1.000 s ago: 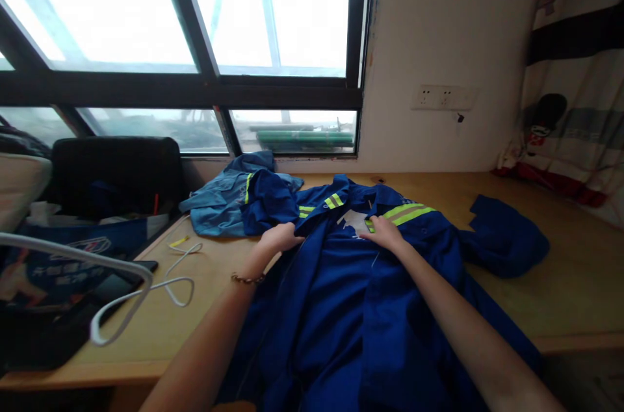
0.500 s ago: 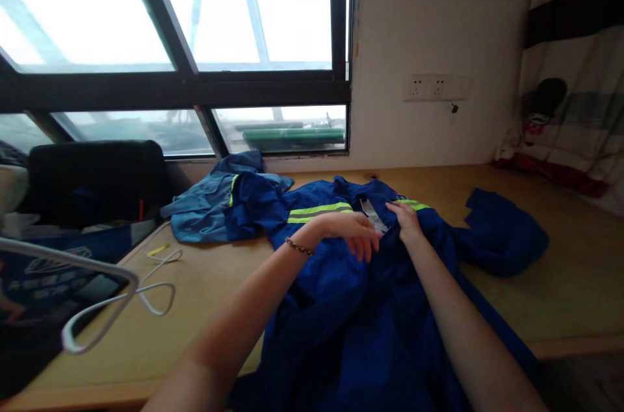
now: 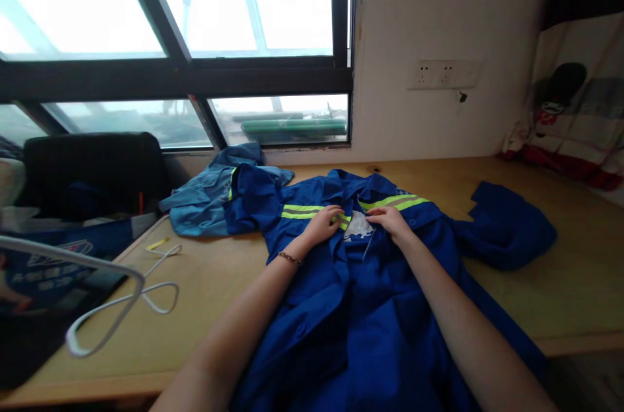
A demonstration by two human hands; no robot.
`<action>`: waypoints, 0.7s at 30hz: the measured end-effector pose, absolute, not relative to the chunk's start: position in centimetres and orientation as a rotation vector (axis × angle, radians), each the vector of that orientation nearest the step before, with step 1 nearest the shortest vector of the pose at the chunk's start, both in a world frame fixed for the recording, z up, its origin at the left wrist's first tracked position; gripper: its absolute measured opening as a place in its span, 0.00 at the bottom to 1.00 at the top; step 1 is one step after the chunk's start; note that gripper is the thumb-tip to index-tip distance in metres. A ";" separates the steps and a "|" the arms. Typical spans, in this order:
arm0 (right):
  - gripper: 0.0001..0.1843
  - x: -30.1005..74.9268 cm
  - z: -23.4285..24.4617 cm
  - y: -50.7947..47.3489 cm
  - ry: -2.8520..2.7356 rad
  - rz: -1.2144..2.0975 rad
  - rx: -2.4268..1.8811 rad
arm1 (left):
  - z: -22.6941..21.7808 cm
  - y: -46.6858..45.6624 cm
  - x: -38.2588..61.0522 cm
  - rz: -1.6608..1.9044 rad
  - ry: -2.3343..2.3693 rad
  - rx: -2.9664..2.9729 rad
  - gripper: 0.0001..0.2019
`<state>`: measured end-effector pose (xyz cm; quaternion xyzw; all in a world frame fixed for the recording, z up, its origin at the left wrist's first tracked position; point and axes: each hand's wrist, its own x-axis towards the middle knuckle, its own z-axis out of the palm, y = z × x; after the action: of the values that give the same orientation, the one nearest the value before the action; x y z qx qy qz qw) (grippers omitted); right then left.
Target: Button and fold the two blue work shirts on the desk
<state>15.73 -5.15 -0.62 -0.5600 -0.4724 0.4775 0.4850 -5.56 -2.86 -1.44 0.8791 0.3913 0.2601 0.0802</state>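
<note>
A dark blue work jacket point(image 3: 390, 308) with yellow-and-grey reflective bands lies spread over the table, its front partly apart. My left hand point(image 3: 322, 225) pinches the left front edge at the reflective band. Opposite it, my right hand point(image 3: 390, 222) has its fingers closed on the other front edge. Between the two hands a white printed patch point(image 3: 359, 226) shows on the inside of the jacket. One sleeve point(image 3: 517, 227) stretches out to the right; the other reaches left onto a lighter blue garment point(image 3: 209, 194).
The jacket rests on a yellowish wooden table point(image 3: 219, 295). A white cable point(image 3: 160, 295) loops over its left side, beside a black chair back point(image 3: 95, 171). Behind are a window and a wall socket point(image 3: 444, 74); a curtain point(image 3: 585, 93) hangs at the right.
My left hand has moved from hovering over the jacket's middle to gripping its left front edge. My right hand has shifted slightly down and left, and the jacket front now lies flatter.
</note>
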 end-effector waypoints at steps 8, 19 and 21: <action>0.14 15.7 -0.6 -5.4 -1.246 1.112 -1.356 | 1.2 -5.7 -5.1 0.571 1.210 2.988 0.11; 0.13 15.7 1.8 -6.4 -0.999 1.536 -0.949 | -0.1 -4.8 -4.6 0.860 1.315 2.145 0.12; 0.13 15.1 2.0 -6.8 -1.050 1.525 -0.875 | -0.4 -4.7 -4.0 0.996 1.233 1.786 0.14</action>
<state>15.08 -6.76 2.01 -0.3650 -0.4381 0.6361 0.5199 -3.98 -4.71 -0.37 0.6955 0.4801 0.3877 0.3680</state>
